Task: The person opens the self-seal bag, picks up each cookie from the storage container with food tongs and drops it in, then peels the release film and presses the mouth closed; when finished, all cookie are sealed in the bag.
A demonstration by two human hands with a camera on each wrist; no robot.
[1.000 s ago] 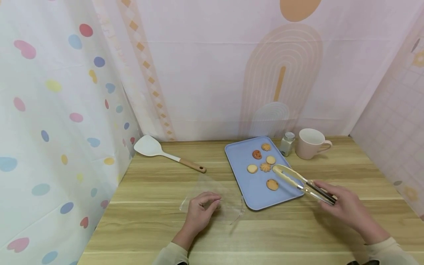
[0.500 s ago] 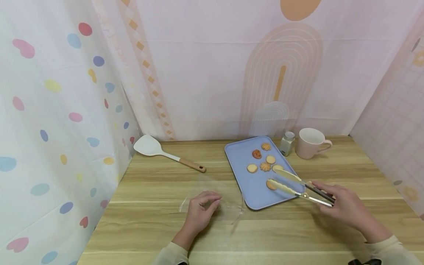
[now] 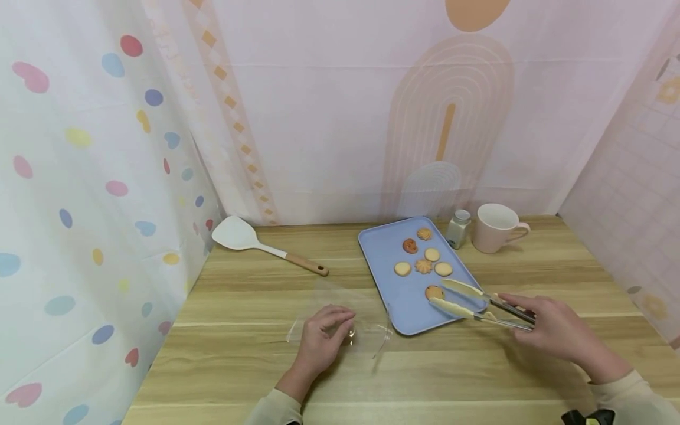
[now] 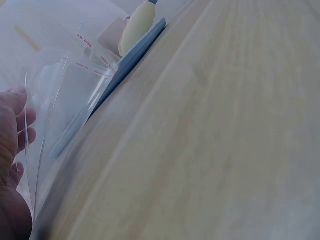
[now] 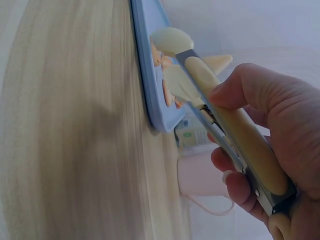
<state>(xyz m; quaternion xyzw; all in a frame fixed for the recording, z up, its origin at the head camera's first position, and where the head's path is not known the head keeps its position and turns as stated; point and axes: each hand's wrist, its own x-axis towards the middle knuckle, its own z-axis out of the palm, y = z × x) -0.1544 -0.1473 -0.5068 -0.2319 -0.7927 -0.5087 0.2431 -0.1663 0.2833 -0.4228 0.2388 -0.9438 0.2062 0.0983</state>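
In the head view, my left hand (image 3: 325,339) pinches the edge of a clear plastic bag (image 3: 369,339) over the table, left of the tray. Red print shows near the mouth of the bag (image 4: 75,90) in the left wrist view. My right hand (image 3: 555,333) grips a pair of tongs (image 3: 509,309) with cream tips. Those tips are spread around the nearest cookie (image 3: 434,291), a brown one with dark specks, on the blue tray (image 3: 385,254). Whether they touch it is unclear. Several other cookies (image 3: 423,266) lie farther back on the tray.
A white spatula (image 3: 236,234) with a wooden handle lies at the back left. Behind the tray's right side stand a small glass jar (image 3: 458,230) and a pink mug (image 3: 494,231). Printed curtains (image 3: 329,118) hang around the wooden table.
The tongs have opened wider and shifted nearer, from beside the pale round cookie to around the speckled one. My left hand and the bag have stayed nearly still.
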